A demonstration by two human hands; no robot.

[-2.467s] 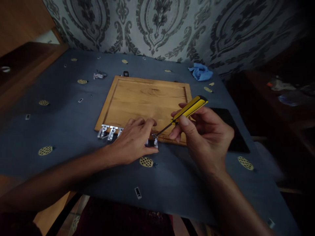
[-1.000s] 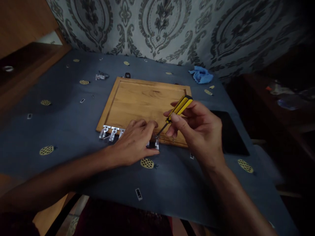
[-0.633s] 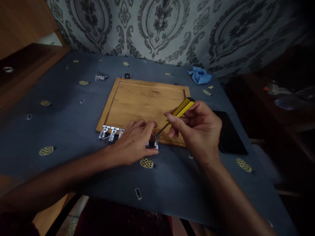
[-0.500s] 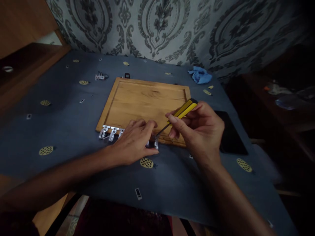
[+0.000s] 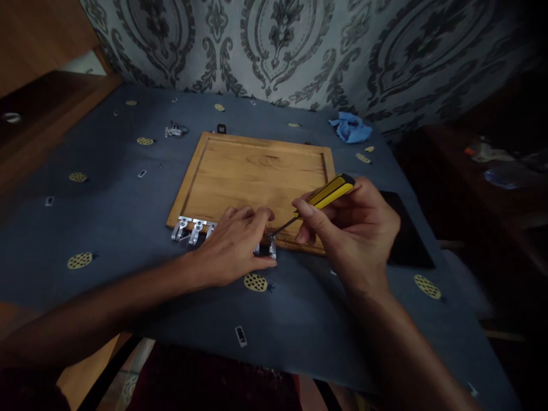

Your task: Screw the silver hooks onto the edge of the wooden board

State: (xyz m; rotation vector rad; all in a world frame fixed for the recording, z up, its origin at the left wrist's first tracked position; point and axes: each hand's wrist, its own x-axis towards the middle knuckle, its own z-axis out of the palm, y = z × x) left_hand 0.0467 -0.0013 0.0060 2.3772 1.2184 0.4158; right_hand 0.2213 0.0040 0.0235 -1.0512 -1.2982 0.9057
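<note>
The screwdriver [image 5: 329,194] has leaned away from the left hand [image 5: 233,245]; gripped by the right hand [image 5: 359,228], it slants down to the metal clip [image 5: 273,249] the left clasps at the board [image 5: 257,171]'s near edge.

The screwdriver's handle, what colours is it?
The screwdriver's handle is yellow and black, showing best in the head view.

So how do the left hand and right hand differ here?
The right hand grips the yellow screwdriver; the left hand holds no tool. The left hand covers part of the row of metal fittings; the right hand is to their right. Both are bare.
</note>
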